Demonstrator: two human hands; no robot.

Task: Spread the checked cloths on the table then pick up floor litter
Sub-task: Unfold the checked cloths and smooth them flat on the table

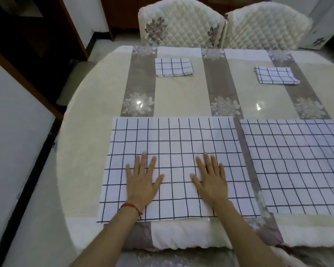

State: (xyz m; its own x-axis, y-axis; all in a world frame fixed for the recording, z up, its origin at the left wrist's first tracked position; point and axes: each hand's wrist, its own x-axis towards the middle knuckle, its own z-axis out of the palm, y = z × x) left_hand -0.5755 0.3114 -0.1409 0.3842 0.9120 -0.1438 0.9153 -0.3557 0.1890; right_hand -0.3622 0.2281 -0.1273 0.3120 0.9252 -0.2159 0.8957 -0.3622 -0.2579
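Both hands (pixel 175 182) flat on spread checked cloth (pixel 174 139).

matt checked cloth (pixel 177 151), glossy table (pixel 181 97), quilted chair (pixel 181 24)

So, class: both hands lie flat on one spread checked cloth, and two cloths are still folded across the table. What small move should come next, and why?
Probably lift both hands off the near cloth and reach for a folded cloth. The left hand and right hand lie flat on it, and it looks smooth. The cloth beside it is spread too, while another folded cloth also waits.
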